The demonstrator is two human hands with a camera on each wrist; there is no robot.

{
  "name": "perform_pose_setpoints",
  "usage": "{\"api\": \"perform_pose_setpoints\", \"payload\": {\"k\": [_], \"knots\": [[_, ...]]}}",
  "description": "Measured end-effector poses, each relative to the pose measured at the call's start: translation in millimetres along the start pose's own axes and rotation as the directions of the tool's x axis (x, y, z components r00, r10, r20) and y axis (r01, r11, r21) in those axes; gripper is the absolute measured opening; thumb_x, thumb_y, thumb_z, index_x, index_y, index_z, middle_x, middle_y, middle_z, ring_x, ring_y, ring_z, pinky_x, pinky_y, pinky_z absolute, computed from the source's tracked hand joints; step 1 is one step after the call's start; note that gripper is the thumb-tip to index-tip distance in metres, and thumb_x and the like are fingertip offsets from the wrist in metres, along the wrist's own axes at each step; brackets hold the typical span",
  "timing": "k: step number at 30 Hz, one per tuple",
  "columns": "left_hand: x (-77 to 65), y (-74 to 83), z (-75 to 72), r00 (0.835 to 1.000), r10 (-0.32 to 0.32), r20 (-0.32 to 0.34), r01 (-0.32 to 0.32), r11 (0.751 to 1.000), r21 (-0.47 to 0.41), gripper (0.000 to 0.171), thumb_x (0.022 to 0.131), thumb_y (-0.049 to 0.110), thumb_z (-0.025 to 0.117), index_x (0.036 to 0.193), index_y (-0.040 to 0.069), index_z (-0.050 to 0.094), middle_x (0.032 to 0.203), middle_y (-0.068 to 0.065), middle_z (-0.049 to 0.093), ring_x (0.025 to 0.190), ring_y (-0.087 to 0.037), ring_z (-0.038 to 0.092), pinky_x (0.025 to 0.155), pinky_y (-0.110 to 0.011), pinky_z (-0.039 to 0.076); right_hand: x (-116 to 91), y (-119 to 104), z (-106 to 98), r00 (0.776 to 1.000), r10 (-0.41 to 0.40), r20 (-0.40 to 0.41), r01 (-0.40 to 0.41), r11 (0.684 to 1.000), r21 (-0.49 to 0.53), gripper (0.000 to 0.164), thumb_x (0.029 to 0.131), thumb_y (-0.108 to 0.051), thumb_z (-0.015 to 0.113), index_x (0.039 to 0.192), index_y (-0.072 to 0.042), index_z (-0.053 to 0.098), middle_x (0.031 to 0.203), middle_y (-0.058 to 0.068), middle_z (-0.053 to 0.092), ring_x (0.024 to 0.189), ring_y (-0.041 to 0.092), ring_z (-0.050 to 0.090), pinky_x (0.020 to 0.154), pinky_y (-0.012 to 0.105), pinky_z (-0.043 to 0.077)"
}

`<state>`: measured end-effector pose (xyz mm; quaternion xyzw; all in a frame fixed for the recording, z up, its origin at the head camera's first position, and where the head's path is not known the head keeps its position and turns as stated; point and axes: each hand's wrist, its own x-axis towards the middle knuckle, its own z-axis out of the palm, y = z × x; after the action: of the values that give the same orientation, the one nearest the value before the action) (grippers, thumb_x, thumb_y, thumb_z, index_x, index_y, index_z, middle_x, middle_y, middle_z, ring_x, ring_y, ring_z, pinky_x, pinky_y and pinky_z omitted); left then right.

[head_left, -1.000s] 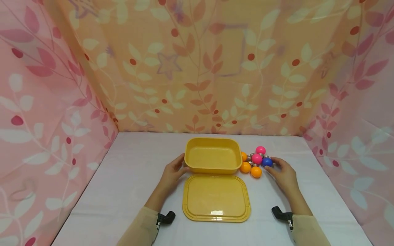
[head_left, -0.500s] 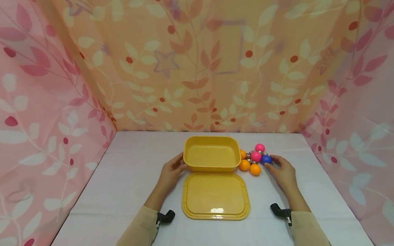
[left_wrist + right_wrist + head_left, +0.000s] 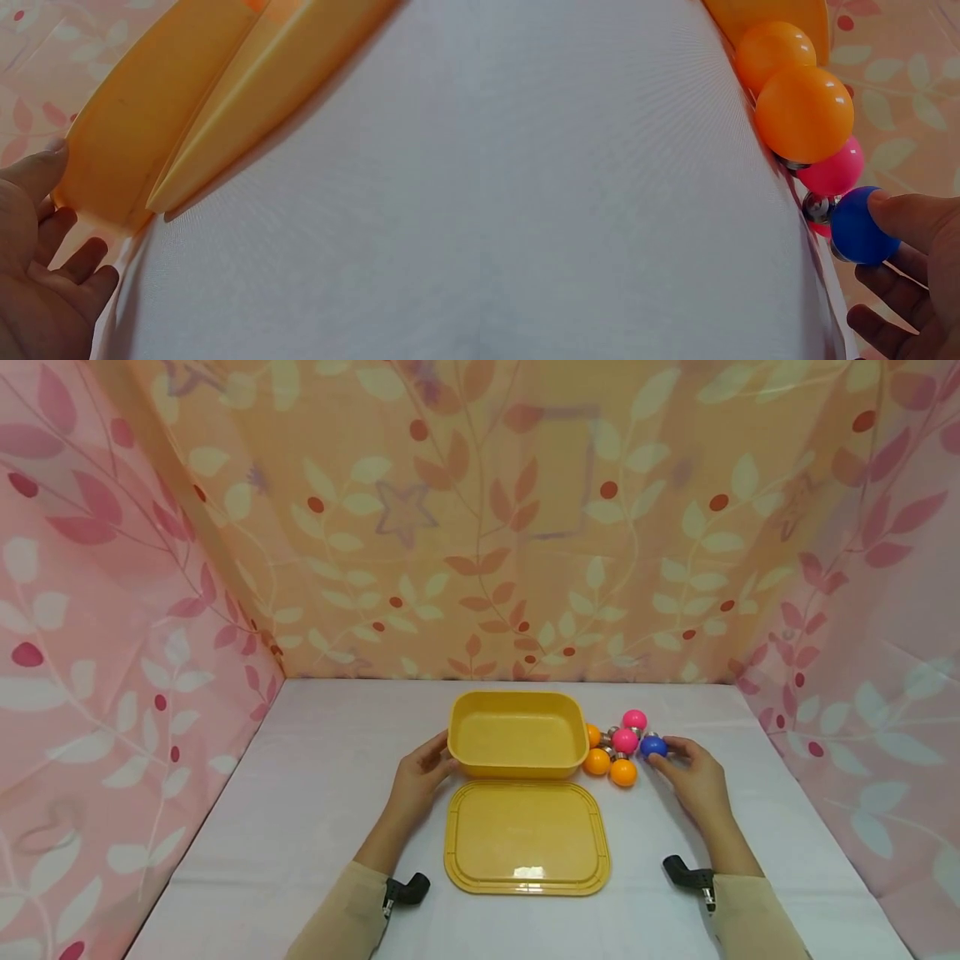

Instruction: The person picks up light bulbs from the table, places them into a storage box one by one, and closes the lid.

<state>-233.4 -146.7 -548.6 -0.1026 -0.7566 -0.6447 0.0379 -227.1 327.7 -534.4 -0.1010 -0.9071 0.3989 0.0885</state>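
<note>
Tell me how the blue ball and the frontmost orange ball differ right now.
The right hand pinches the blue ball; no hand touches the frontmost orange ball. In the head view, the blue ball appears right of the frontmost orange ball. Both are round and glossy.

Looks forward and down from the head, farthest back, over worktop [image 3: 315, 793] and floral curtain [image 3: 487, 527]. Looks close and tilted from the left wrist at left hand [image 3: 45, 270] and yellow box [image 3: 127, 127], from the right wrist at right hand [image 3: 922, 277] and blue bulb [image 3: 861, 229]. Shares the yellow box between head and left wrist, the blue bulb between head and right.
</note>
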Motion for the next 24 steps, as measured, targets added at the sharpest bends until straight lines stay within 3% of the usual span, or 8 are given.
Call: {"api": "perform_pose_setpoints", "payload": {"k": [7, 15, 24], "knots": [[1.5, -0.1, 2.8, 1.0, -0.003, 0.003, 0.004, 1.0, -0.027, 0.062, 0.093, 0.024, 0.077, 0.15, 0.018, 0.054, 0.153, 0.002, 0.053, 0.146, -0.016, 0.043, 0.119, -0.032, 0.037, -0.5, -4.8, -8.6, 1.0, -0.007, -0.003, 0.007, 0.998, 0.058, 0.072, 0.091, -0.056, 0.072, 0.142, -0.007, 0.059, 0.143, 0.025, 0.057, 0.137, 0.048, 0.045, 0.113, 0.07, 0.031], [0.8, -1.8, 7.9, 1.0, -0.001, -0.015, 0.0, 1.0, -0.018, 0.062, 0.092, 0.025, 0.079, 0.149, 0.019, 0.056, 0.152, 0.0, 0.055, 0.145, -0.022, 0.045, 0.118, -0.037, 0.038, -5.5, -15.4, -18.5, 0.998, 0.046, 0.031, -0.046, 0.999, 0.026, 0.076, 0.093, -0.062, 0.066, 0.148, -0.011, 0.053, 0.15, 0.023, 0.05, 0.141, 0.049, 0.039, 0.111, 0.075, 0.031], [-0.9, -3.0, 3.2, 1.0, -0.002, -0.014, 0.001, 1.0, -0.022, 0.061, 0.093, 0.027, 0.078, 0.149, 0.018, 0.055, 0.15, 0.002, 0.056, 0.143, -0.017, 0.048, 0.116, -0.032, 0.04, -2.7, -43.7, -27.8, 0.997, -0.079, 0.002, 0.079, 0.996, 0.032, 0.073, 0.094, -0.059, 0.066, 0.147, -0.011, 0.054, 0.147, 0.023, 0.055, 0.136, 0.046, 0.045, 0.111, 0.069, 0.037]]}}
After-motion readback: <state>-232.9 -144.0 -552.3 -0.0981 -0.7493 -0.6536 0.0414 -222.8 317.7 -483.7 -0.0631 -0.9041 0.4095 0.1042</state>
